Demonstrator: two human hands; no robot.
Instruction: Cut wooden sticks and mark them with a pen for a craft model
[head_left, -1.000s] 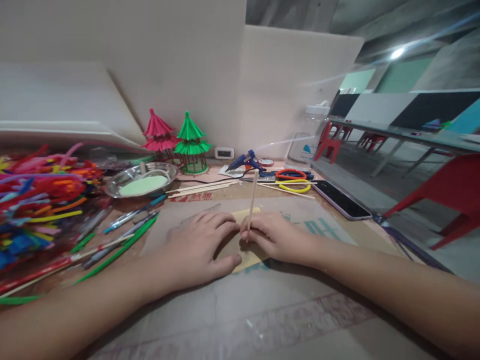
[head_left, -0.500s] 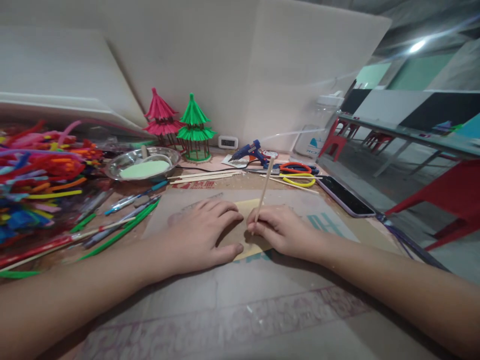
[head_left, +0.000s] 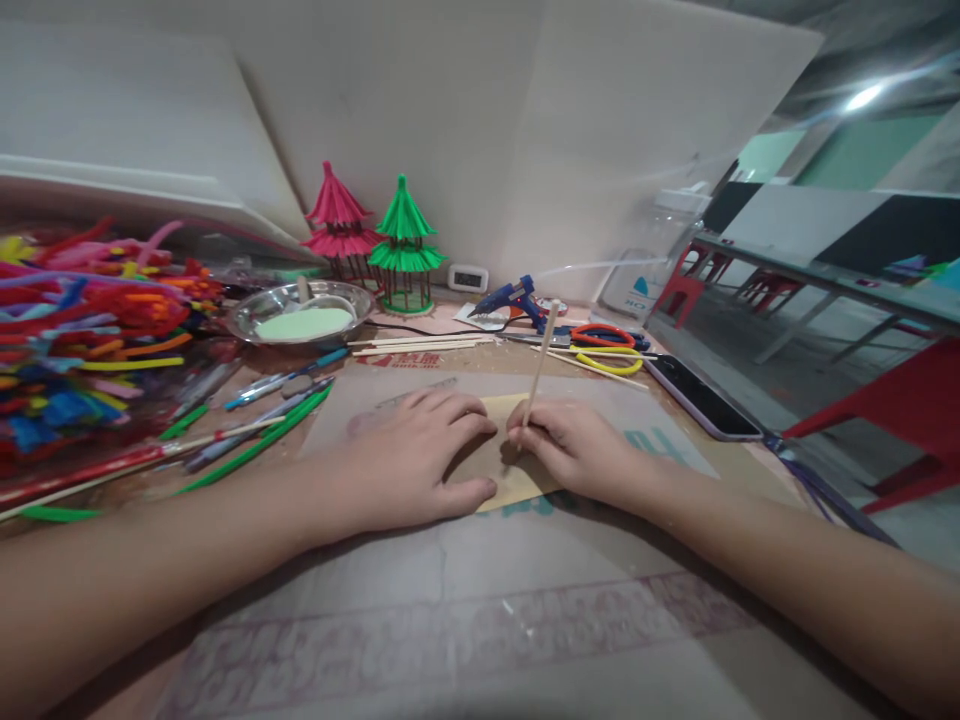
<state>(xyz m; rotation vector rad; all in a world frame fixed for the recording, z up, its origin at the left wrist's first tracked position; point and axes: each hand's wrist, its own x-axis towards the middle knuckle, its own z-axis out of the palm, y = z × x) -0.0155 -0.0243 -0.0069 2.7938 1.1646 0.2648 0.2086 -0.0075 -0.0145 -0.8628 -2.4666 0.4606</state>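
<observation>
My left hand (head_left: 420, 455) lies flat with its fingers spread, its thumb and fingertips on a small tan and yellow sheet (head_left: 517, 488). Pinched in my right hand (head_left: 581, 448) is a thin wooden stick (head_left: 541, 362), nearly upright and leaning slightly right at the top. Its lower end is at the sheet, partly hidden by the fingers. Beneath the sheet is a clear plastic cover (head_left: 420, 570) over printed cardboard.
Colourful pipe cleaners (head_left: 90, 320) heap at left, near a metal bowl (head_left: 247, 325). Behind stand a pink pagoda (head_left: 335, 205) and green pagoda (head_left: 405, 215). Farther right are a blue glue gun (head_left: 510, 298), scissors (head_left: 607, 345), a bottle (head_left: 645, 265) and a phone (head_left: 701, 395).
The view has shifted a little, so the scene sits slightly farther right. My left hand stays on the sheet, and my right hand still pinches the stick.
</observation>
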